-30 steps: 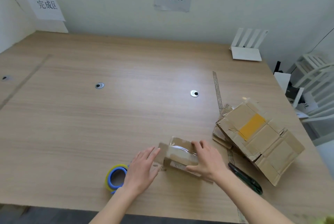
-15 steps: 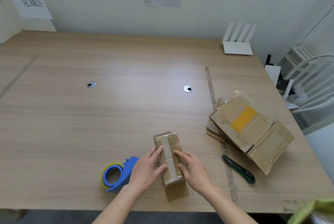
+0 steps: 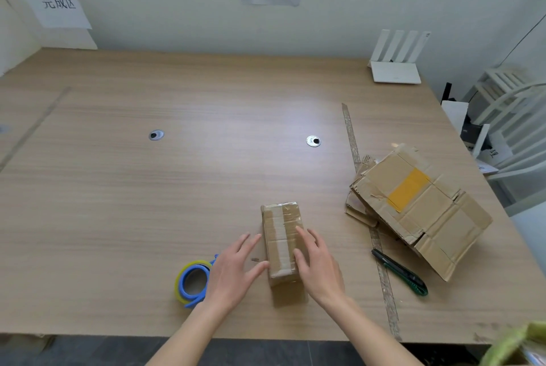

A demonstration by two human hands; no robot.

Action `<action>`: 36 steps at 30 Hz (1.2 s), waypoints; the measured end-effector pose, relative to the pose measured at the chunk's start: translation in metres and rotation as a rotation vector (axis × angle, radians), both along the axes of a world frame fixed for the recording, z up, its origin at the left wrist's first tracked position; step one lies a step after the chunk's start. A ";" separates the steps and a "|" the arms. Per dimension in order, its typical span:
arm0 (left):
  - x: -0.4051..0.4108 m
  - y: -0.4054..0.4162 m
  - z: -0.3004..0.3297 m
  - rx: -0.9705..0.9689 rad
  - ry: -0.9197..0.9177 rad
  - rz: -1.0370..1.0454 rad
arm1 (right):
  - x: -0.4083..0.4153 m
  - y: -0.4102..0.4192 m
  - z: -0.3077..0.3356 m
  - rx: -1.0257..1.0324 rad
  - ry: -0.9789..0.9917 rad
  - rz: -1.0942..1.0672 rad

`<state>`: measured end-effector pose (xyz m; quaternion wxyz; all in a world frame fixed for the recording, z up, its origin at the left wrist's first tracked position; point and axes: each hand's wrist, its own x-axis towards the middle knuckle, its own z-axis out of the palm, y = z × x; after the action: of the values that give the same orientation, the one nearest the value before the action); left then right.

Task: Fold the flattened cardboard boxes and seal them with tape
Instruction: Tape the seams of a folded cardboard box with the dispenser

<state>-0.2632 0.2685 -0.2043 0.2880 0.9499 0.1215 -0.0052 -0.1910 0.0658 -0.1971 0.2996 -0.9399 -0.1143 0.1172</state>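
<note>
A small folded cardboard box point(image 3: 280, 232) stands lengthwise on the wooden table point(image 3: 147, 203), a strip of clear tape running along its top. My left hand point(image 3: 233, 271) lies flat beside its left side, the thumb touching the near corner. My right hand point(image 3: 317, 265) rests on the box's right side with straight fingers on top. A blue tape dispenser with a yellow-edged roll point(image 3: 193, 283) lies just left of my left hand. A stack of flattened cardboard boxes point(image 3: 419, 212) with a yellow patch sits to the right.
A green-black utility knife point(image 3: 400, 275) lies between the small box and the flat stack, beside a long strip of tape stuck to the table point(image 3: 351, 135). A white router point(image 3: 396, 58) stands at the back right. White chairs point(image 3: 514, 117) crowd the table's right edge.
The box was turned from lying crosswise to lengthwise between my hands. Since half a second ago my left hand has slid off the top to the box's left side.
</note>
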 end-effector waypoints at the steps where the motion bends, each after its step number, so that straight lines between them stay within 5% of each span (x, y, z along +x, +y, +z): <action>1: -0.007 0.009 -0.005 0.053 -0.022 0.035 | 0.000 0.000 0.000 -0.015 -0.035 0.025; 6: -0.053 0.037 -0.033 0.220 0.088 0.259 | -0.005 0.009 -0.001 -0.065 -0.113 0.089; 10: -0.069 0.034 -0.052 0.303 0.190 0.220 | -0.012 0.014 -0.003 -0.092 -0.160 0.077; 17: -0.047 0.039 -0.010 0.092 0.168 0.283 | -0.007 0.019 0.014 -0.098 -0.239 0.226; 26: -0.018 0.068 0.094 0.080 -0.024 0.108 | 0.020 0.064 0.086 0.449 0.456 0.300; 36: -0.002 0.071 0.156 0.089 -0.169 0.029 | 0.027 0.060 0.144 0.664 0.562 0.281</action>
<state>-0.2648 0.3399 -0.0484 0.2547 0.9569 0.1106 0.0847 -0.1637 0.1260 -0.0528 0.5854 -0.7000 -0.1864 0.3640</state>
